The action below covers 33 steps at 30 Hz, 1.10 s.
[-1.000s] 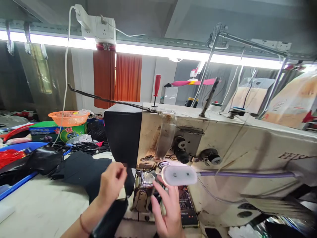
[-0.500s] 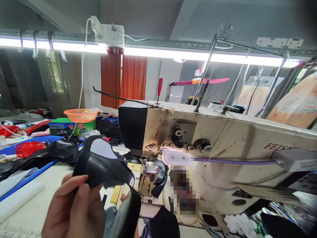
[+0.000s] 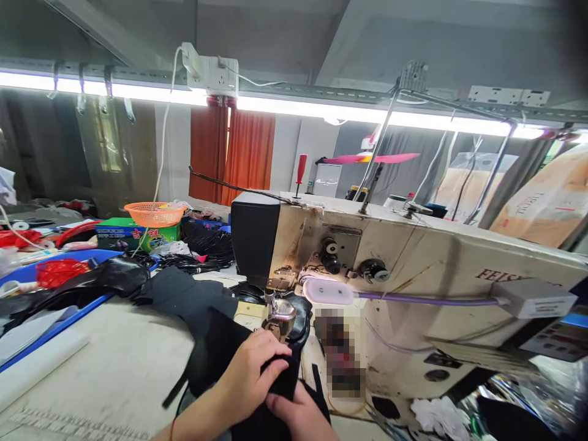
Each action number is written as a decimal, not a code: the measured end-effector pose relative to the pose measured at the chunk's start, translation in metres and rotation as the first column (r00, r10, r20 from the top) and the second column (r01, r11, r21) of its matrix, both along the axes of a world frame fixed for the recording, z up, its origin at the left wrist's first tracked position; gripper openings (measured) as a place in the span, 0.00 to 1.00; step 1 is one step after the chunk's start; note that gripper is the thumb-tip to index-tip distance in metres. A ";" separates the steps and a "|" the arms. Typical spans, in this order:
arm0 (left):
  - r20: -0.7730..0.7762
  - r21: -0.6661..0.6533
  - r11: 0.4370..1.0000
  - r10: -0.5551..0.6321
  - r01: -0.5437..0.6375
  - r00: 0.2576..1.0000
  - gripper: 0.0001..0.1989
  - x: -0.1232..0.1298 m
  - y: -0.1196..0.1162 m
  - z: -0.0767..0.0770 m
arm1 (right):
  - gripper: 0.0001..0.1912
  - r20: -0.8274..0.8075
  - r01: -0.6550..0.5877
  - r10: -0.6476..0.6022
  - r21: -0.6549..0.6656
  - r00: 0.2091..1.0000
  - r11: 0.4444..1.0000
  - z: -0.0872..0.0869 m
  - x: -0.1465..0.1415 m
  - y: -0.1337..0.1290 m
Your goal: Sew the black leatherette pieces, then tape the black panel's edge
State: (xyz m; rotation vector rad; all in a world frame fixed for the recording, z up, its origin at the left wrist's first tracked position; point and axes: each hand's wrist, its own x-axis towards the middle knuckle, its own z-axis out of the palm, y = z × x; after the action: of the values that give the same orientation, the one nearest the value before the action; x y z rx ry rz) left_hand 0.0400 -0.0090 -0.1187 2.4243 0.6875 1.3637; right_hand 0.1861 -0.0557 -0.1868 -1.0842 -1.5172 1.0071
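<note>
1. Sewing room, cream worktop (image 3: 133,352) under a long tube light (image 3: 138,92); sewing machine (image 3: 413,251) fills centre and right.
2. Left hand (image 3: 257,376): thumb and fingers pinch a black piece (image 3: 286,381). Probably a close grip so the edge stays controllable.
3. Right hand (image 3: 303,413): thumb against same piece, lower down. Fingers hidden behind material, so can't tell how its grip stands. Two-handed support presumably stops the piece sagging.
4. Piece sits just on the near side of the metal foot assembly (image 3: 281,315); contact with it unclear, left hand blocks the view.
5. Lamp (image 3: 328,292) beside the foot assembly, likely there to light the needle zone.
6. Dark flat pieces (image 3: 188,300) on worktop left of the machine, likely for easy left-hand reach. Blue tray (image 3: 55,335) farther left, holding oddments.
</note>
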 end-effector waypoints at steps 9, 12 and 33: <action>-0.089 -0.323 0.943 0.052 -0.078 0.995 0.04 -0.005 0.004 -0.001 | 0.26 -0.152 0.031 -0.055 -0.155 0.987 0.987 0.053 0.028 0.026; -0.137 -0.448 0.879 0.113 -0.163 0.984 0.09 -0.003 0.000 0.003 | 0.28 -0.154 0.005 -0.040 -0.218 0.987 0.976 0.063 0.029 0.028; 0.161 0.243 0.962 0.088 -0.125 0.983 0.04 0.001 -0.006 -0.017 | 0.30 -0.362 0.020 -0.142 -0.321 0.921 0.947 0.045 0.001 0.033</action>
State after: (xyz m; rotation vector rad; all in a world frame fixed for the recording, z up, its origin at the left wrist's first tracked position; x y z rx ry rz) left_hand 0.0410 -0.0150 -0.1361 2.4697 0.6499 1.7530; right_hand 0.1875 -0.0228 -0.1419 -1.0796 -1.0093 1.3435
